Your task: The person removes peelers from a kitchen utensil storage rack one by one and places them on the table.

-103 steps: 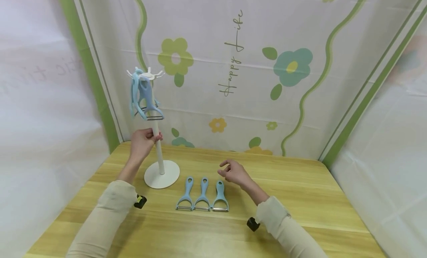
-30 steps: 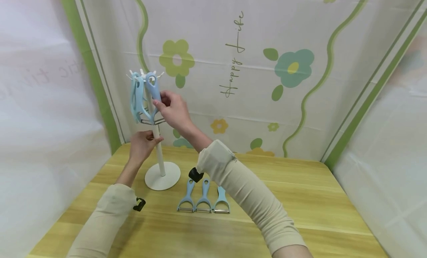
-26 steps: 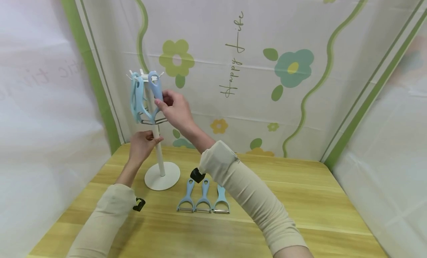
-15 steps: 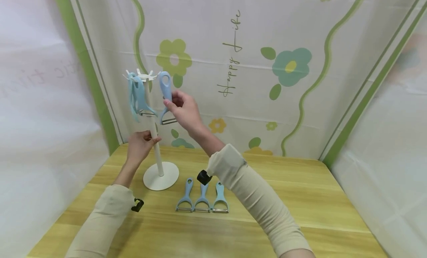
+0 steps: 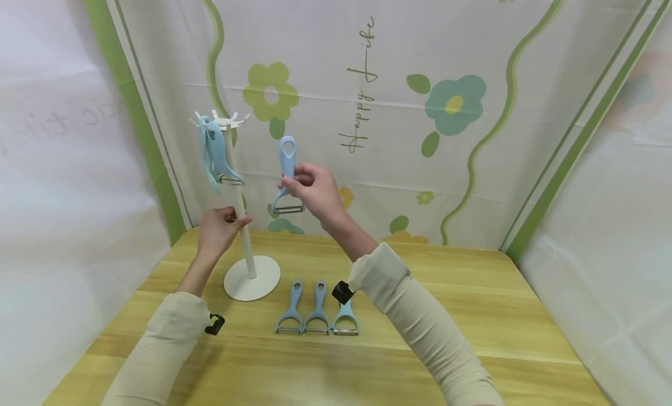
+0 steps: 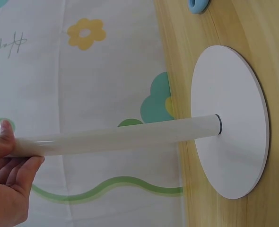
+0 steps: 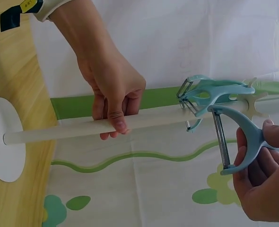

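My left hand grips the upright pole of a white hook stand, thumb and fingers around it below the hanging tools. In the left wrist view the same pole runs down to its round base. My right hand pinches a blue vegetable peeler by its handle, held in the air right of the stand, ring end up and blade down. The right wrist view shows this peeler's arched head and metal blade. Several blue peelers hang at the left side of the stand's hooks.
Three peelers lie in a row on the wooden table: a left one, a middle one and a lighter right one, partly hidden by the right wrist camera. A printed curtain hangs behind the table.
My right hand came up to the stand, took hold of a hanging peeler and drew it off the hooks, then moved right and lower with it. My left hand kept holding the pole.
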The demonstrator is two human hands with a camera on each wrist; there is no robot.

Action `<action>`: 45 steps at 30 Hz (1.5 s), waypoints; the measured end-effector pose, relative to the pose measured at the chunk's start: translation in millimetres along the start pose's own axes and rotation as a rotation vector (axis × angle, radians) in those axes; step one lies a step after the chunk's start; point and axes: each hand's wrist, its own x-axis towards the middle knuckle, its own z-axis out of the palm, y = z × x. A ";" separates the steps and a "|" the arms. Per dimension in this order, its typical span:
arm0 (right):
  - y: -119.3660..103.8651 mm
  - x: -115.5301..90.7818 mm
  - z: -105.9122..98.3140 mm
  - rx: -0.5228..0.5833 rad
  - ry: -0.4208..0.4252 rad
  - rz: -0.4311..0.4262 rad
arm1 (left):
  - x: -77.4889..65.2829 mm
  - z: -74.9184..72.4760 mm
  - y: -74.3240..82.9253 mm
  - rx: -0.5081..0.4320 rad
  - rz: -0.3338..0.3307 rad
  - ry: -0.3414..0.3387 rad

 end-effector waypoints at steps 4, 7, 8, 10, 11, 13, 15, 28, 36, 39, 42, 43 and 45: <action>5.9 -6.9 -8.5 0.007 -0.004 0.005 | 0.0 -0.3 0.7 0.002 0.014 0.002; 10.2 -12.1 -14.4 0.005 -0.007 0.046 | 0.1 -1.1 1.4 -0.007 0.012 -0.006; 12.1 -13.7 -16.2 0.005 -0.006 0.064 | 0.2 -1.3 1.5 -0.008 0.010 -0.008; 15.4 -17.0 -19.4 0.001 -0.006 0.104 | 0.0 -1.4 1.9 -0.014 0.000 -0.015; 17.2 -18.6 -20.9 0.002 -0.007 0.120 | -0.3 -1.6 2.2 -0.015 0.000 -0.015; 21.7 -21.6 -23.5 0.005 -0.008 0.139 | -0.9 -1.5 2.5 -0.013 -0.001 -0.012; 26.2 -24.7 -26.0 0.007 -0.009 0.147 | -1.6 -1.2 2.6 -0.007 0.002 -0.006; 67.6 -58.8 -45.5 0.014 0.010 0.244 | -1.7 0.1 0.2 -0.016 -0.021 -0.005; 101.6 -82.8 -52.5 0.041 0.029 0.348 | -3.0 -0.2 0.4 -0.018 -0.027 -0.019; 110.9 -90.8 -55.8 0.039 0.037 0.377 | -3.4 -0.3 1.1 -0.025 -0.029 -0.018; 117.4 -98.6 -59.5 0.028 0.045 0.390 | -3.2 -0.4 2.2 -0.023 -0.029 -0.018; 119.6 -101.1 -60.9 0.033 0.050 0.399 | -3.1 -0.6 2.5 -0.021 -0.031 -0.019; 123.8 -106.0 -63.5 0.029 0.053 0.405 | -3.1 -1.0 2.9 -0.019 -0.033 -0.020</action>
